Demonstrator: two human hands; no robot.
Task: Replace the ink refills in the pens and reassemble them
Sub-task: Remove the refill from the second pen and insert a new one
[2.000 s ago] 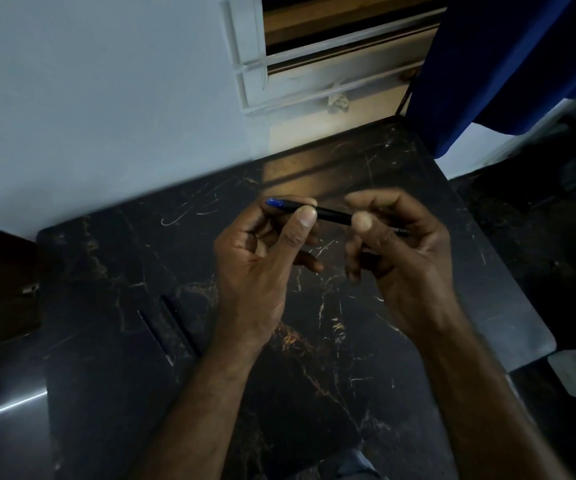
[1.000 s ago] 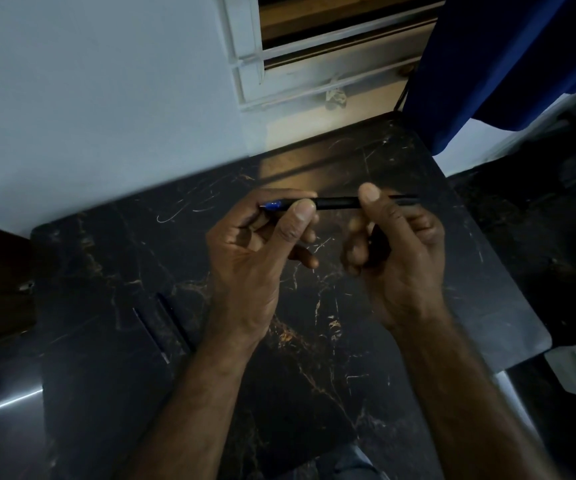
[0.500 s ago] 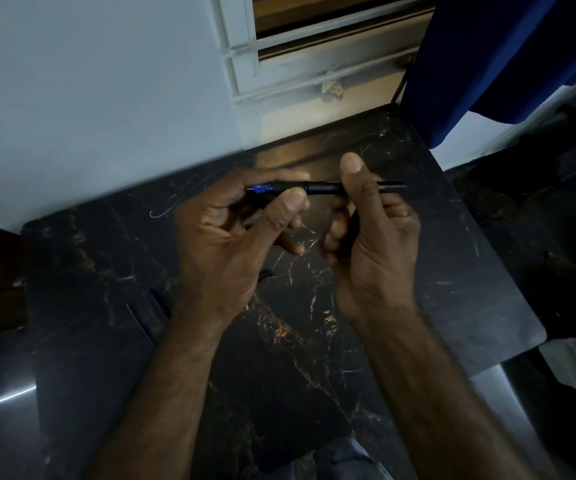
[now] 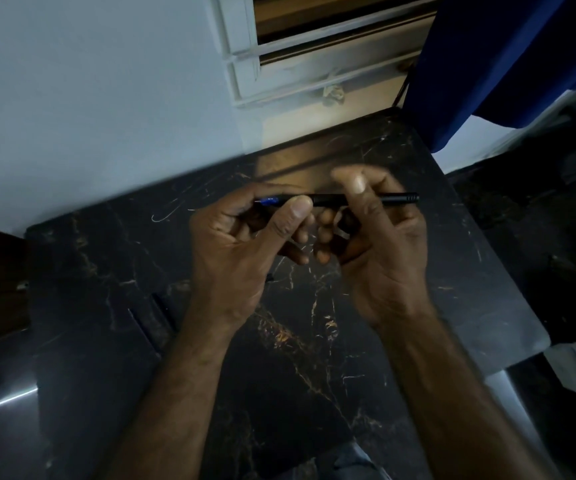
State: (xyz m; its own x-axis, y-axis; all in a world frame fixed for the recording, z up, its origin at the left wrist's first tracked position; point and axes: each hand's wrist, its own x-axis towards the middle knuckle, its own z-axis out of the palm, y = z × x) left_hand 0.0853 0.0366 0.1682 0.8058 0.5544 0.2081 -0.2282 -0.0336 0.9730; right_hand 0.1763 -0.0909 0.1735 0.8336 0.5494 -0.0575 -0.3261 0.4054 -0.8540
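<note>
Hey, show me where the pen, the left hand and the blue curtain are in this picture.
pen (image 4: 328, 200): head view, on the black barrel between the two thumbs.
left hand (image 4: 238, 251): head view, on the back of the hand.
blue curtain (image 4: 508, 64): head view, on the cloth, top right.

The pen (image 4: 328, 199) has levelled, and the right hand's (image 4: 387, 251) fingers (image 4: 343, 173) now curl over its barrel.

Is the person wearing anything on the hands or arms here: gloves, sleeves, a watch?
No. The left hand and right hand are ungloved, with short, unpainted nails. Neither wrist has a watch or band, and the forearms show no sleeves.
</note>
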